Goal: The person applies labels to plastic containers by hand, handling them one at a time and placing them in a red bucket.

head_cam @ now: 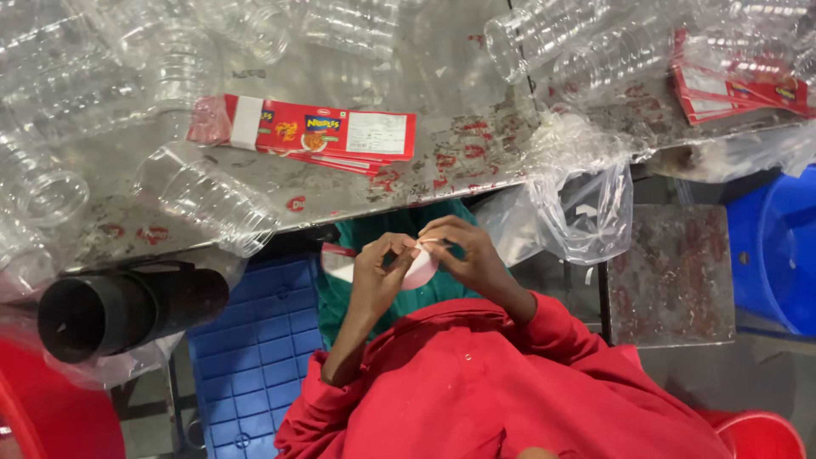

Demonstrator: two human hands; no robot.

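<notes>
Both hands, left hand (374, 276) and right hand (463, 251), pinch one curled label (421, 268) below the worktop's (442, 153) near edge, while the label stack (310, 134) and clear bottles (212, 204) lie unjoined.

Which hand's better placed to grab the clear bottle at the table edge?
Probably left: the left hand sits nearer the bottle, while the right hand pinches the top of the curled label.

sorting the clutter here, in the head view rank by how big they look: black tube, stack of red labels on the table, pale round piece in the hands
1. Stack of red labels
2. Black tube, nearly as large; it looks nearer the camera, so this order is unsure
3. Pale round piece, clearly smallest, pinched between left hand and right hand
</notes>
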